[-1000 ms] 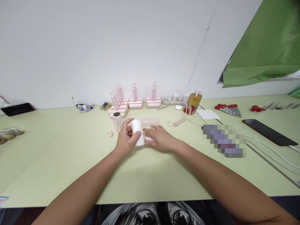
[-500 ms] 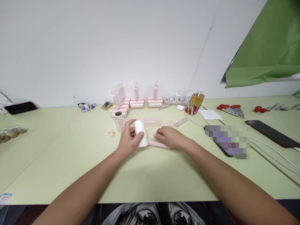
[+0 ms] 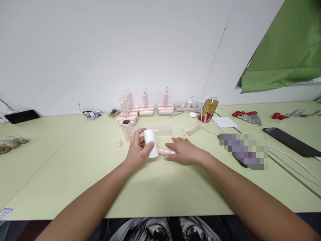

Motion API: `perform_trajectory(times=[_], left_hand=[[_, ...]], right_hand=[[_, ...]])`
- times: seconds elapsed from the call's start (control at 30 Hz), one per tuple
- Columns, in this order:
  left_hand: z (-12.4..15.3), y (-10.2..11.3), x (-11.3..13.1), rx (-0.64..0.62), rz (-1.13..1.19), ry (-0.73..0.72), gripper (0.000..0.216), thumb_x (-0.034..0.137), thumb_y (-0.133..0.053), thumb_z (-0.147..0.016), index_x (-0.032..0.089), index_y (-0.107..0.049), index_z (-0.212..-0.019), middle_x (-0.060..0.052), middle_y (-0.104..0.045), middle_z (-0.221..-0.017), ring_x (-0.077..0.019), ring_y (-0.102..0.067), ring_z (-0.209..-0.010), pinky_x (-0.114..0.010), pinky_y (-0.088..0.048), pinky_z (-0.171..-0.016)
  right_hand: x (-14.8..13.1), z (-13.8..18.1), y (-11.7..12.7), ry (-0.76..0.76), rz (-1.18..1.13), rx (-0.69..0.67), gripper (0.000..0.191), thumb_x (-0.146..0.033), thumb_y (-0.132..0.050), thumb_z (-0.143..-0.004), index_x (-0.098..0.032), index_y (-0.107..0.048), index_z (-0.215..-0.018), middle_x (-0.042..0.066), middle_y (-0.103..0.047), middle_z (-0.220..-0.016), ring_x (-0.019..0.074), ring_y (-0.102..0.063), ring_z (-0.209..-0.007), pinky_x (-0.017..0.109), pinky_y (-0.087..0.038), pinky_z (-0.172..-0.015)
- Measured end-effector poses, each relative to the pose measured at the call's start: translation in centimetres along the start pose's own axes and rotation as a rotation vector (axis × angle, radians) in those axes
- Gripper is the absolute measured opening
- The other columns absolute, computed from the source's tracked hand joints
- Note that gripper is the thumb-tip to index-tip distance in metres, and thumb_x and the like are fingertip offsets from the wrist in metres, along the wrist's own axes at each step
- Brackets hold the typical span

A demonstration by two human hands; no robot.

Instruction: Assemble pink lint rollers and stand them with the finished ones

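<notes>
My left hand (image 3: 137, 150) is closed around a white roll (image 3: 151, 143) and holds it just above the pale green table (image 3: 75, 174). A pink handle (image 3: 166, 152) sticks out to the right from under the roll. My right hand (image 3: 184, 150) grips that handle with fingers curled over it. Behind the roll lies a clear pink cover (image 3: 162, 130). A second roll with a dark core (image 3: 127, 128) stands upright just left of my left hand.
Several assembled pink rollers (image 3: 144, 106) stand by the wall. A small pink heart piece (image 3: 118, 143) and a clear tube (image 3: 192, 130) lie nearby. An amber bottle (image 3: 209, 108), power strip (image 3: 187, 108), red-handled tools (image 3: 247, 117), a phone (image 3: 292, 141) and white cables (image 3: 291, 160) fill the right side.
My right hand drew the pink handle out to the right of the roll, then shifted back toward it. My left hand kept the white roll almost still.
</notes>
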State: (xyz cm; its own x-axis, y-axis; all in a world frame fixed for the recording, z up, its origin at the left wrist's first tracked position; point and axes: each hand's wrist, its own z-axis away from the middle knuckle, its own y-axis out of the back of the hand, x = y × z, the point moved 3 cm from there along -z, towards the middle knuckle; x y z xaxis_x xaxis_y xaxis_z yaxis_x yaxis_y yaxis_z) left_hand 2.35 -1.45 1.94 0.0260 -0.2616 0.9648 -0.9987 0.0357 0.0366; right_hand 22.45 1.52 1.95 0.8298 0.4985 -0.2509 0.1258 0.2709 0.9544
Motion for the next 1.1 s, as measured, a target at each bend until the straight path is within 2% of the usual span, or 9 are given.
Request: perform_trajectory(times=[0.17,0.27,0.4,0.57,0.73,0.83,0.93,1.0,1.1], left_hand=[[-0.1,0.2,0.1,0.039,0.001,0.014,0.058,0.038,-0.066,-0.077,0.024,-0.032,-0.122,0.0,-0.063,-0.082,-0.0116,-0.058,-0.058,-0.022,-0.047,-0.054],[-0.2,0.4,0.1,0.065,-0.01,0.026,0.057,0.038,-0.066,-0.077,0.023,-0.032,-0.12,-0.001,-0.064,-0.084,-0.0111,-0.057,-0.057,-0.022,-0.045,-0.053],[-0.3,0.5,0.2,0.089,-0.028,0.02,0.055,0.037,-0.067,-0.075,0.023,-0.032,-0.116,0.0,-0.065,-0.082,-0.0109,-0.057,-0.059,-0.021,-0.045,-0.053],[-0.6,0.7,0.1,0.185,-0.016,0.016,0.049,0.035,-0.071,-0.07,0.024,-0.032,-0.097,0.006,-0.058,-0.072,-0.0099,-0.056,-0.053,-0.019,-0.042,-0.046],[-0.7,0.9,0.0,0.195,-0.002,0.075,0.045,0.042,-0.071,-0.071,0.023,-0.031,-0.081,0.008,-0.054,-0.058,-0.012,-0.056,-0.046,-0.018,-0.039,-0.036],[-0.6,0.9,0.1,0.186,-0.022,0.096,0.044,0.043,-0.07,-0.073,0.022,-0.033,-0.07,0.006,-0.053,-0.05,-0.0113,-0.055,-0.043,-0.018,-0.039,-0.037],[-0.7,1.0,0.0,0.19,0.017,0.133,0.044,0.045,-0.069,-0.074,0.021,-0.034,-0.065,0.004,-0.055,-0.048,-0.0113,-0.055,-0.041,-0.018,-0.038,-0.036],[-0.9,1.0,-0.3,0.195,0.08,0.187,0.041,0.047,-0.068,-0.074,0.02,-0.037,-0.065,0.001,-0.059,-0.05,-0.0111,-0.054,-0.04,-0.019,-0.038,-0.036],[-1.1,1.0,-0.7,0.201,0.179,0.269,0.038,0.048,-0.068,-0.073,0.018,-0.046,-0.071,0.0,-0.061,-0.053,-0.0108,-0.054,-0.039,-0.019,-0.037,-0.034]], right_hand=[[-0.1,-0.1,-0.1,-0.032,-0.008,0.039,0.063,-0.069,-0.042,-0.083,-0.023,-0.059,-0.121,0.017,-0.054,-0.118,0.0373,-0.048,-0.11,0.046,-0.037,-0.09],[-0.1,0.0,0.2,-0.044,-0.033,0.052,0.064,-0.069,-0.04,-0.085,-0.026,-0.055,-0.129,0.017,-0.052,-0.12,0.0363,-0.048,-0.111,0.044,-0.038,-0.09],[-0.3,0.5,0.2,-0.084,-0.001,0.019,0.067,-0.073,-0.043,-0.08,-0.033,-0.052,-0.134,0.016,-0.053,-0.117,0.0383,-0.048,-0.109,0.047,-0.036,-0.09],[-0.7,1.0,0.1,-0.087,0.056,-0.001,0.065,-0.07,-0.048,-0.079,-0.031,-0.055,-0.131,0.016,-0.054,-0.117,0.0392,-0.048,-0.109,0.049,-0.034,-0.09],[-0.7,0.8,0.5,-0.086,0.004,0.042,0.06,-0.069,-0.043,-0.083,-0.028,-0.06,-0.124,0.015,-0.056,-0.11,0.0354,-0.051,-0.104,0.044,-0.039,-0.085],[-0.3,0.6,0.7,-0.087,-0.061,0.113,0.058,-0.067,-0.04,-0.086,-0.027,-0.059,-0.124,0.015,-0.055,-0.11,0.033,-0.053,-0.103,0.04,-0.041,-0.083],[0.2,0.3,0.9,-0.103,-0.171,0.253,0.056,-0.057,-0.046,-0.088,-0.027,-0.049,-0.135,0.014,-0.051,-0.118,0.0301,-0.053,-0.107,0.038,-0.041,-0.087],[0.7,0.1,1.0,-0.119,-0.264,0.358,0.055,-0.048,-0.048,-0.089,-0.027,-0.041,-0.139,0.012,-0.048,-0.121,0.0272,-0.053,-0.109,0.038,-0.041,-0.091],[1.3,-0.3,1.1,-0.146,-0.392,0.497,0.048,-0.036,-0.046,-0.09,-0.027,-0.039,-0.136,0.011,-0.049,-0.119,0.0236,-0.058,-0.099,0.038,-0.043,-0.089]])
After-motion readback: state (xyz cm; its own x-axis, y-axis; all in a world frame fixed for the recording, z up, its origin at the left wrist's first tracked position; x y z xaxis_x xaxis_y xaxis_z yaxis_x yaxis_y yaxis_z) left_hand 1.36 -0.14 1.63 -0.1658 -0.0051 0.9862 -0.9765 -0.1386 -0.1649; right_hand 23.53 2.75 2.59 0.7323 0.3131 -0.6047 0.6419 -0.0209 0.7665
